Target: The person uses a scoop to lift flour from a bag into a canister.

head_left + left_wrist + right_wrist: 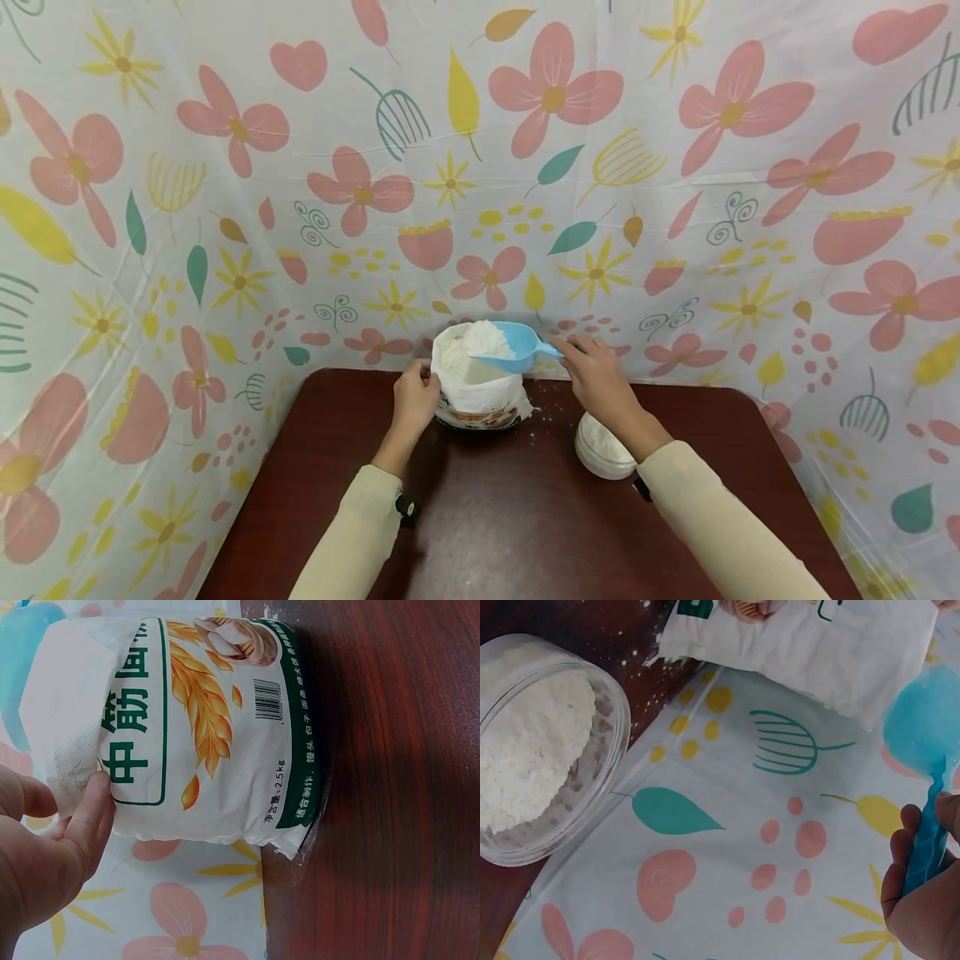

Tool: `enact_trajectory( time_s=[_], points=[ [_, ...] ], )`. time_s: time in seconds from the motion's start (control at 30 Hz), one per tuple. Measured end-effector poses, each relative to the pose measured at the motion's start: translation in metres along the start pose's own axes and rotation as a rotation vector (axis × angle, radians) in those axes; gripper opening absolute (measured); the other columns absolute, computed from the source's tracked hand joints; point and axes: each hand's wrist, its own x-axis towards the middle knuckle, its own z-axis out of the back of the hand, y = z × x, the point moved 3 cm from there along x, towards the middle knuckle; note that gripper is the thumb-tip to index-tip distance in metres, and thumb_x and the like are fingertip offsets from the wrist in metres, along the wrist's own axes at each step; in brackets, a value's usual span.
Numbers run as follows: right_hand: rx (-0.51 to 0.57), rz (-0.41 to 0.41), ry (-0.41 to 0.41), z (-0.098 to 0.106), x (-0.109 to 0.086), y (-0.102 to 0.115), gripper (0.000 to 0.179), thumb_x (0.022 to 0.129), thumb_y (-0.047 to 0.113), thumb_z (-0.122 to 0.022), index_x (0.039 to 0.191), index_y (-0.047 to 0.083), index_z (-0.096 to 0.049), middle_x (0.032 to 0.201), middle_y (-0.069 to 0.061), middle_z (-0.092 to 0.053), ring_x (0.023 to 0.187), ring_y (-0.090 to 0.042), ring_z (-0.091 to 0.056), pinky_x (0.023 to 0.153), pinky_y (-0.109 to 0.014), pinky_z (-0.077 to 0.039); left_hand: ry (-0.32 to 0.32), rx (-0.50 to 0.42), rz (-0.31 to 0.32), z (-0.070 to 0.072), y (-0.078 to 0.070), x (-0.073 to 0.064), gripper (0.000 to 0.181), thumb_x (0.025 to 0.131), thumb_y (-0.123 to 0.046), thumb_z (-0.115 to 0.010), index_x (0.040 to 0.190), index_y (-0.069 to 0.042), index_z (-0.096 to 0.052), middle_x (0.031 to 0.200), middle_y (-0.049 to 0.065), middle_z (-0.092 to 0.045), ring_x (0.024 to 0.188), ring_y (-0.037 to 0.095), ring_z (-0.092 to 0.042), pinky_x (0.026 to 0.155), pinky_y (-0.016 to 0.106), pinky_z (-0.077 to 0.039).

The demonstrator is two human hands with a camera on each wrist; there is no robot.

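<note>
A flour bag [480, 397] with its top folded down stands upright at the back of the table, white flour inside. My left hand [415, 397] pinches the folded rim on its left side; the left wrist view shows the thumb and fingers [91, 817] at that edge. With my right hand [596, 375] I grip the handle of a blue scoop [525, 346]. The scoop is heaped with flour [487, 340] and held over the bag's mouth. Below my right wrist sits a round clear container [602, 458] with flour in it, partly hidden by the forearm.
The dark reddish-brown table [510, 517] carries a scatter of flour between bag and container. A flower-patterned cloth [480, 208] hangs right behind the table's back edge and along both sides.
</note>
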Motion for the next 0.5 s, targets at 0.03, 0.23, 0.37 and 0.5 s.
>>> enact_trajectory(
  time_s=[0.03,0.23,0.37,0.5],
  points=[
    [0.006,-0.001,0.001,0.0003,-0.0002,0.0000,0.038,0.095,0.001,-0.070,0.132,0.011,-0.070,0.116,-0.016,-0.069,0.094,-0.037,-0.059,0.073,-0.052,-0.051,0.000,-0.002,0.001,0.0000,-0.0002,-0.0002,0.029,0.103,-0.010,-0.056,0.127,0.002,-0.065,0.103,0.016,-0.069,0.080,0.022,-0.070,0.066,0.034,-0.062],
    [0.034,0.023,-0.020,0.0041,-0.0010,-0.0001,0.038,0.095,0.000,-0.069,0.132,0.010,-0.070,0.115,-0.015,-0.070,0.089,-0.035,-0.058,0.071,-0.049,-0.049,0.009,-0.007,0.012,-0.0008,0.0004,-0.0007,0.029,0.103,-0.011,-0.056,0.128,0.001,-0.064,0.104,0.016,-0.069,0.080,0.022,-0.070,0.067,0.035,-0.063],
    [0.047,0.038,-0.026,0.0066,-0.0038,-0.0003,0.038,0.096,0.000,-0.068,0.133,0.009,-0.069,0.113,-0.014,-0.069,0.088,-0.033,-0.057,0.073,-0.046,-0.049,0.008,-0.008,0.013,-0.0013,0.0010,-0.0003,0.030,0.103,-0.011,-0.056,0.129,0.001,-0.064,0.105,0.016,-0.069,0.080,0.022,-0.070,0.067,0.034,-0.063],
    [0.065,0.035,-0.028,0.0099,-0.0087,0.0001,0.037,0.098,0.001,-0.066,0.134,0.007,-0.069,0.112,-0.013,-0.069,0.089,-0.032,-0.058,0.076,-0.045,-0.050,0.000,-0.003,0.007,-0.0011,0.0004,0.0003,0.029,0.103,-0.010,-0.056,0.128,0.002,-0.065,0.103,0.016,-0.069,0.078,0.021,-0.070,0.066,0.034,-0.062]
  ],
)
